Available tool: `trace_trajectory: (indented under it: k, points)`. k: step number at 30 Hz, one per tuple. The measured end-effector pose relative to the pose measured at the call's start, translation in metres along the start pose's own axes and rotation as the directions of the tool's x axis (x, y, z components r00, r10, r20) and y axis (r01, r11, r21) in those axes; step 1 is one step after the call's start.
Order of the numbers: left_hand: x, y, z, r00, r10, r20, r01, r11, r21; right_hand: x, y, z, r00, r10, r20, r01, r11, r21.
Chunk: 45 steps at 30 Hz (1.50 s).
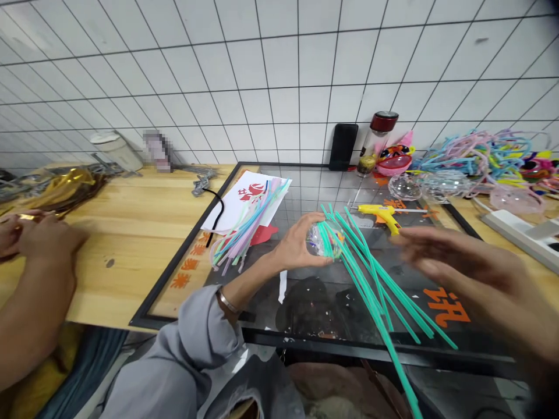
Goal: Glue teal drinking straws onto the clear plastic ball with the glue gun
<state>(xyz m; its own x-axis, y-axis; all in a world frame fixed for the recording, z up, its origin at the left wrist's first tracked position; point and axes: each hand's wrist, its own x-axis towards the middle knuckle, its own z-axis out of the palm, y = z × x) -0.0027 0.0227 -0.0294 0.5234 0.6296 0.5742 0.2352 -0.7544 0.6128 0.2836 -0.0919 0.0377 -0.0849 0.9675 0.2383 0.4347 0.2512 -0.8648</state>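
Note:
My left hand (301,241) is curled around a clear plastic ball (325,240), which has colourful bits showing through it. Light green fuzzy sticks (375,279) fan out beside the ball across the dark glass; one green length hangs over the front edge. Motion blurs my right hand (454,267), but its fingers look stretched and apart from the thumb, with nothing visible in them. Just left of its fingertips lies a yellow glue gun (379,214) with a glue stick in its back. Whether fingertips and glue gun touch I cannot tell.
Pastel sticks (253,218) lie on white paper (227,203). At the back stand a black phone (343,146) and a glass bottle (375,142). Clear balls (405,186), tangled sticks (484,154) and a power strip (524,235) are on the right. Another person's hands (43,233) are at far left.

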Motion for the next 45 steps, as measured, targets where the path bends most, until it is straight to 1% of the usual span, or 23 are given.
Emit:
trace_trajectory:
  k: [1,2,4,7,9,12,14,16,18,20,22,24,26,28,30,31,32,34,36,37,39,42,45]
  points:
    - [-0.001,0.0,-0.001,1.0,0.008,-0.001,-0.008,1.0,-0.004,0.012,-0.008,0.004,0.999,0.048,-0.022,-0.048,0.999,0.022]
    - [-0.001,0.001,-0.002,1.0,0.017,0.003,-0.017,1.0,-0.007,0.022,-0.014,0.01,0.997,0.061,-0.042,-0.058,0.997,0.05]
    - [-0.002,0.001,-0.004,1.0,0.017,0.006,-0.017,1.0,-0.005,0.035,-0.017,0.022,0.997,0.046,-0.057,-0.041,0.996,0.083]
    - [-0.003,0.002,-0.005,1.0,0.008,0.02,-0.008,1.0,-0.004,0.039,-0.008,0.036,0.997,0.007,-0.074,-0.009,0.999,-0.031]
    - [-0.002,0.003,-0.004,1.0,0.003,0.019,-0.003,1.0,-0.011,0.039,-0.003,0.042,0.997,-0.041,-0.061,0.032,0.99,-0.134]
    - [-0.002,0.004,-0.003,1.0,-0.002,0.012,0.002,1.0,-0.005,0.045,-0.005,0.053,0.986,-0.163,-0.028,0.149,0.948,-0.282]
    - [-0.002,0.004,-0.002,1.0,-0.002,0.01,0.002,1.0,0.008,0.051,-0.011,0.059,0.95,-0.305,-0.068,0.256,0.884,-0.391]
    - [-0.002,0.003,-0.002,1.0,-0.001,0.012,0.001,1.0,0.014,0.055,-0.017,0.062,0.88,-0.463,-0.104,0.363,0.798,-0.48]
    - [-0.002,0.003,-0.001,1.0,0.003,0.015,-0.003,1.0,0.009,0.053,-0.022,0.061,0.813,-0.576,-0.087,0.462,0.729,-0.505]
    - [-0.001,0.003,-0.001,1.0,0.005,0.019,-0.005,1.0,0.0,0.045,-0.025,0.058,0.772,-0.631,-0.082,0.523,0.703,-0.482]
    - [-0.001,0.003,-0.001,1.0,0.004,0.02,-0.004,1.0,-0.004,0.038,-0.025,0.056,0.761,-0.636,-0.13,0.529,0.723,-0.444]
    - [-0.001,0.004,-0.001,1.0,-0.005,0.017,0.005,1.0,-0.005,0.036,-0.023,0.058,0.771,-0.606,-0.198,0.513,0.774,-0.372]
    - [-0.001,0.005,-0.001,1.0,-0.012,0.012,0.012,1.0,-0.007,0.042,-0.022,0.062,0.799,-0.549,-0.246,0.486,0.83,-0.274]
    - [0.0,0.005,-0.001,1.0,-0.015,0.01,0.015,1.0,-0.009,0.052,-0.02,0.066,0.837,-0.476,-0.27,0.426,0.876,-0.227]
    - [0.0,0.005,-0.001,1.0,-0.014,0.011,0.014,1.0,-0.011,0.064,-0.017,0.07,0.853,-0.432,-0.294,0.355,0.892,-0.279]
    - [0.0,0.005,-0.001,1.0,-0.012,0.01,0.012,1.0,-0.012,0.069,-0.015,0.071,0.847,-0.439,-0.299,0.341,0.881,-0.327]
    - [0.0,0.005,-0.001,1.0,-0.009,0.01,0.009,1.0,-0.012,0.073,-0.011,0.072,0.833,-0.469,-0.294,0.349,0.857,-0.379]
    - [0.0,0.005,-0.001,1.0,0.0,0.007,0.0,1.0,-0.01,0.078,-0.002,0.072,0.773,-0.578,-0.264,0.421,0.777,-0.469]
    - [0.0,0.004,-0.001,1.0,0.01,0.008,-0.01,1.0,-0.009,0.079,0.008,0.073,0.713,-0.672,-0.202,0.503,0.691,-0.519]
    - [0.0,0.003,-0.001,1.0,0.015,0.008,-0.014,1.0,-0.012,0.078,0.012,0.073,0.694,-0.7,-0.168,0.535,0.657,-0.531]
    - [0.0,0.002,-0.002,1.0,0.022,0.008,-0.022,1.0,-0.021,0.077,0.019,0.075,0.669,-0.735,-0.11,0.575,0.605,-0.551]
    - [0.0,0.001,-0.003,1.0,0.007,0.023,-0.006,1.0,-0.023,0.075,0.022,0.08,0.639,-0.767,-0.055,0.598,0.541,-0.592]
    - [0.001,0.003,-0.004,0.998,-0.036,0.049,0.036,0.999,-0.015,0.074,0.021,0.084,0.636,-0.772,-0.018,0.609,0.515,-0.603]
